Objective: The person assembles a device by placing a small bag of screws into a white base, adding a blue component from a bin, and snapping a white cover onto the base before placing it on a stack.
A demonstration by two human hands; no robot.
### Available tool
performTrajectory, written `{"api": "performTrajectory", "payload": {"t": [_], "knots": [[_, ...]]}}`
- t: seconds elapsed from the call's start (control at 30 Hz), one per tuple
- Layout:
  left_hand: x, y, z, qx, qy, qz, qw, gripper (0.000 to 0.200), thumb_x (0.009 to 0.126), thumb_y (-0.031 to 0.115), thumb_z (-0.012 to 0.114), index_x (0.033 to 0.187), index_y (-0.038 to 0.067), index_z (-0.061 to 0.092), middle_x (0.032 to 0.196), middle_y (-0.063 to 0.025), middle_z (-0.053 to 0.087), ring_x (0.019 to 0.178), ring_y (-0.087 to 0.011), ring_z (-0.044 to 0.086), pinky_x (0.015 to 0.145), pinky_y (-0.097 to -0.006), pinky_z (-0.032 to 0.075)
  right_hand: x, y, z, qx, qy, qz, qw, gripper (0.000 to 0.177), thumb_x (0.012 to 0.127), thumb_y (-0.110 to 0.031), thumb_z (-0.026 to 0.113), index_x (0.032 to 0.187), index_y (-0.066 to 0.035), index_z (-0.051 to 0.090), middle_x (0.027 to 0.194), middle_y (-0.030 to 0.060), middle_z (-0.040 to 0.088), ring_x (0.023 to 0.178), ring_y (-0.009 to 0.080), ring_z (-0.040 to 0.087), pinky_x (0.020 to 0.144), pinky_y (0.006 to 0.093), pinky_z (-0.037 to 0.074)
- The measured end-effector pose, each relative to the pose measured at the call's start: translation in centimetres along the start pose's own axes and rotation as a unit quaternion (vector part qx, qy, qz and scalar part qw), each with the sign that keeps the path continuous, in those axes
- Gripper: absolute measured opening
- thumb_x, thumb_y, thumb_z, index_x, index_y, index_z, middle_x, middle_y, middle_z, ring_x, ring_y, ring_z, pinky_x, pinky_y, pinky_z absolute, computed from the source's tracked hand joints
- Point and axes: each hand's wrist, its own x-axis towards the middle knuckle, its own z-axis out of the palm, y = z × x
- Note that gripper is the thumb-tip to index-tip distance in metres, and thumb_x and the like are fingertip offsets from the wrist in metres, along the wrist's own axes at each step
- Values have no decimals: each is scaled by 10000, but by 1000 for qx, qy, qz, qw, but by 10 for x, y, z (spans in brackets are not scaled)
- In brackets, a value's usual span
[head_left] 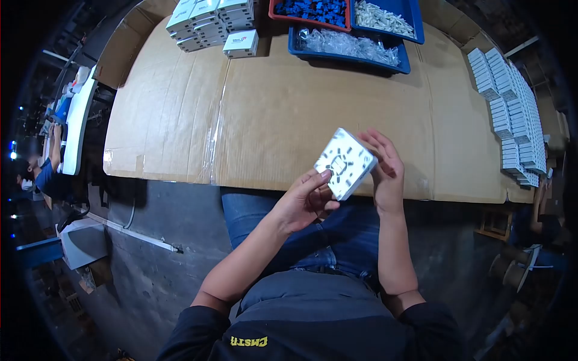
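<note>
A small white box (344, 161) with dark printed marks is tilted over the front edge of the cardboard-covered table. My left hand (308, 200) grips its lower left corner, thumb on the printed face and fingers behind. At the box's right side is my right hand (387, 171), its fingers apart and raised, the palm turned toward the box. The fingertips of the right hand are close to the box's upper right edge.
Stacked white boxes (208, 23) and a single box (241, 44) are at the back left. Trays hold blue parts (313, 11), white pieces (383, 20) and clear plastic pieces (352, 46). More boxes (512, 111) line the right edge. A person (48, 174) sits at a white table (79, 126) far left.
</note>
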Motion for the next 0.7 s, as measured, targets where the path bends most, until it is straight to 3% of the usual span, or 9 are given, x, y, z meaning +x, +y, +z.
{"api": "performTrajectory", "payload": {"t": [0.03, 0.1, 0.23, 0.33, 0.4, 0.43, 0.47, 0.57, 0.7], "knots": [[1, -1, 4, 24, 54, 49, 997, 341, 1031, 252, 668, 1287, 49, 569, 1087, -105, 707, 990, -214, 721, 809, -351, 614, -4, 0, -2, -4, 17, 44, 999, 414, 1037, -153, 665, 1399, 12, 552, 1310, 131, 657, 1171, 191, 651, 993, 321, 532], [13, -9, -9, 95, 46, 160, 982, 356, 986, 97, 713, 1281, 36, 524, 1161, -101, 674, 1051, -193, 705, 852, -355, 621, -14, -3, -5, -10, 59, 128, 990, 462, 1038, -151, 662, 1442, 19, 513, 1329, 123, 640, 1159, 175, 649, 962, 316, 549], [22, -27, -6, 299, 64, 318, 897, 434, 900, -14, 780, 1234, 20, 504, 1256, -89, 608, 1096, -159, 661, 937, -337, 575, -32, 1, 12, -129, -33, 6, 991, 696, 926, -204, 816, 1463, 56, 459, 1273, 144, 639, 1145, 196, 653, 968, 354, 566], [18, -33, -3, 381, 35, 343, 858, 467, 855, -18, 804, 1230, 20, 530, 1312, -117, 591, 1188, -224, 635, 1017, -364, 526, -32, -5, 14, -111, -21, 42, 993, 799, 838, -205, 889, 1462, 40, 454, 1302, 139, 623, 1195, 214, 634, 1024, 386, 542], [24, -28, -6, 492, 16, 399, 773, 469, 843, -12, 815, 1234, 30, 559, 1331, -138, 591, 1220, -254, 622, 1028, -373, 510, -26, -9, 5, -97, -45, 57, 993, 814, 818, -167, 887, 1473, 14, 438, 1396, 151, 584, 1329, 257, 570, 1105, 442, 484], [26, -25, -8, 542, 7, 426, 724, 471, 837, -9, 820, 1236, 35, 574, 1340, -149, 591, 1237, -269, 616, 1033, -378, 502, -22, -10, -2, -150, -40, -4, 988, 826, 814, -168, 887, 1479, 8, 430, 1424, 159, 564, 1366, 267, 540, 1127, 449, 460], [23, -24, -9, 552, 3, 391, 737, 453, 854, 44, 813, 1256, 49, 604, 1364, -162, 584, 1253, -327, 601, 1043, -405, 490, -19, -12, -10, -204, -34, -66, 976, 837, 809, -168, 887, 1484, 2, 422, 1453, 166, 543, 1404, 276, 510, 1150, 457, 437], [23, -29, -27, 663, 69, 346, 660, 389, 905, 82, 780, 1251, 24, 611, 1379, -149, 589, 1270, -322, 607, 1081, -404, 484, -9, -26, -29, -321, -29, -215, 922, 897, 727, -64, 896, 1483, -37, 414, 1532, 188, 480, 1485, 338, 425, 1212, 501, 373], [25, -31, -42, 636, 41, 398, 660, 351, 924, 101, 727, 1249, 30, 615, 1381, -165, 581, 1326, -401, 552, 1103, -463, 470, -11, -45, -40, -432, -45, -362, 824, 930, 660, 16, 894, 1467, -111, 449, 1570, 188, 435, 1494, 383, 398, 1214, 493, 387]]}}
